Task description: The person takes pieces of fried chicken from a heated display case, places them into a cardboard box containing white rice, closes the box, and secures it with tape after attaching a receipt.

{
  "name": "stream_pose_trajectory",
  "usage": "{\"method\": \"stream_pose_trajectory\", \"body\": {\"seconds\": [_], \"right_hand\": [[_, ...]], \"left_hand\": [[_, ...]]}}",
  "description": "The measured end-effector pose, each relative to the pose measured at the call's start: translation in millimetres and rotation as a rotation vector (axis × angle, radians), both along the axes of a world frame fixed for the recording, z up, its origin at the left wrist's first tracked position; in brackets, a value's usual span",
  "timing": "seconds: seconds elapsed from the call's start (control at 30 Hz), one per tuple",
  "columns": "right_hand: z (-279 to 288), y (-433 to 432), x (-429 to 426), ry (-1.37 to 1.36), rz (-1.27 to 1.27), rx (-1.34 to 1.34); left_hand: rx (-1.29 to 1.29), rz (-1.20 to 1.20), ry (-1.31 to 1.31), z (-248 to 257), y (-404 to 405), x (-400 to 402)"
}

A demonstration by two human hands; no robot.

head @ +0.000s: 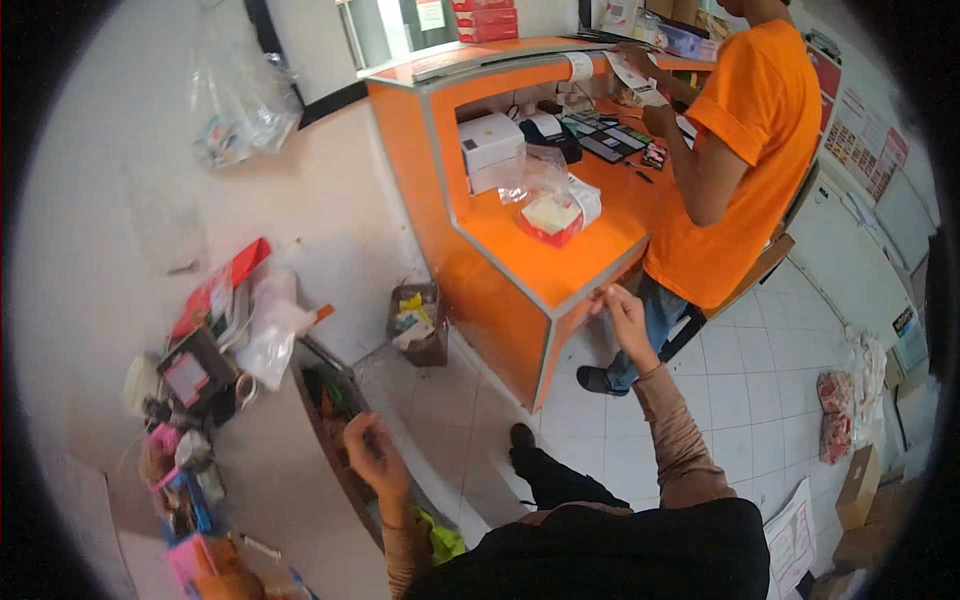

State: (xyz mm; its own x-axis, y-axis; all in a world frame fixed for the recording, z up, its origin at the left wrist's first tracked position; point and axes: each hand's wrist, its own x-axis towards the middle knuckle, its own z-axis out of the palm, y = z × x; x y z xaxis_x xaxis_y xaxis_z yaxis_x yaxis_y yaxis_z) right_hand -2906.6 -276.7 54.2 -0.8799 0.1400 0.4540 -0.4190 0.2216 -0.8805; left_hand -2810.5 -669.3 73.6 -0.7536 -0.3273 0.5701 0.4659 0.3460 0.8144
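Note:
My left hand (373,457), a little blurred, hangs with bent fingers apart above the edge of the table on the left; nothing shows in it. Past the front corner of the orange counter (495,300), my right hand (626,324) is raised with loosely curled fingers, and I see nothing in its grasp. Whether its fingertips touch the counter edge I cannot tell. On the countertop sits a red box with a pale top (552,217), a clear plastic bag (541,171) against it. A white label printer (491,150) stands behind them.
A person in an orange shirt (757,150) holds a paper strip (634,79) at the counter. A brown waste bin (427,349) stands on the floor beside it. The left table (292,465) bears a dark box (196,371) and pink and blue baskets (184,510). Cardboard boxes (862,487) lie right.

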Motion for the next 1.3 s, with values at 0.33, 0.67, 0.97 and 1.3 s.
{"method": "stream_pose_trajectory", "body": {"seconds": [0.33, 0.67, 0.97, 1.3], "right_hand": [[34.0, 116.0, -266.1, 0.143, -0.332, 0.007], [24.4, 190.0, -528.7, -0.317, -0.283, 0.685], [9.6, 180.2, -625.3, -0.452, -0.401, 1.05], [0.3, 228.9, -603.2, -0.015, -0.135, 0.551]], "left_hand": [[-0.239, -0.502, -0.029, 17.0, 126.6, -288.5], [-0.064, -1.043, -0.249, 25.8, 241.6, -507.3], [-0.286, -1.245, -0.125, -46.9, 382.6, -576.4], [-0.686, -0.822, -0.153, -51.6, 437.2, -603.9]]}}
